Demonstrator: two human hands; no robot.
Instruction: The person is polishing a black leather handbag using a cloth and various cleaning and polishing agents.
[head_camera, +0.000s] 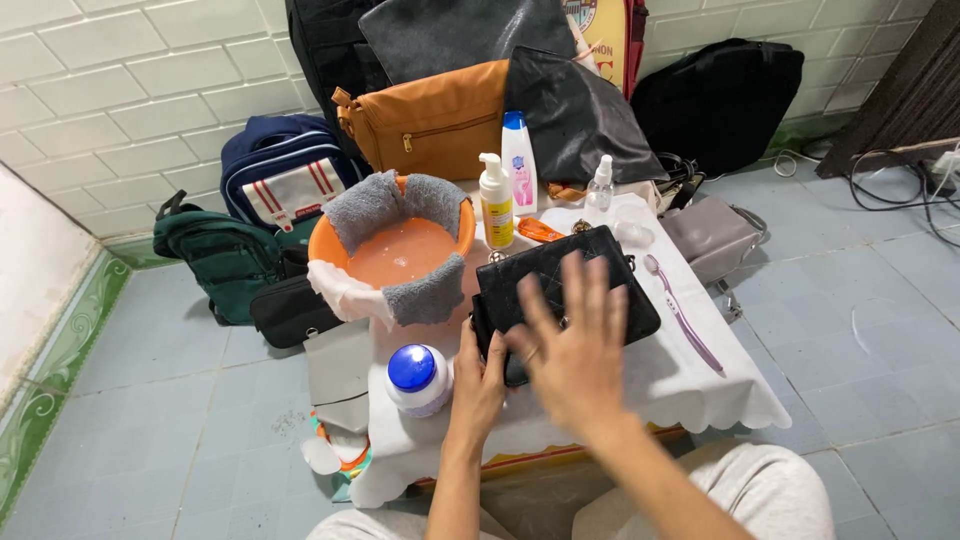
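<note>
Because the black purse (565, 290) lies at the centre of the frame on a small cloth-covered counter (690, 385) crowded with things, a hard rub or push could slide it into the blue-capped jar (418, 378) at its lower left or the orange basin (390, 250) of cloudy water to the left, spilling it. The left hand (480, 385) grips the purse's near left edge, fingers curled on it. The right hand (575, 345) lies over the purse, blurred, fingers spread wide and holding nothing. The purse looks quilted, dark and soft, with a metal clasp. A purple toothbrush (685, 315) lies just right of it.
</note>
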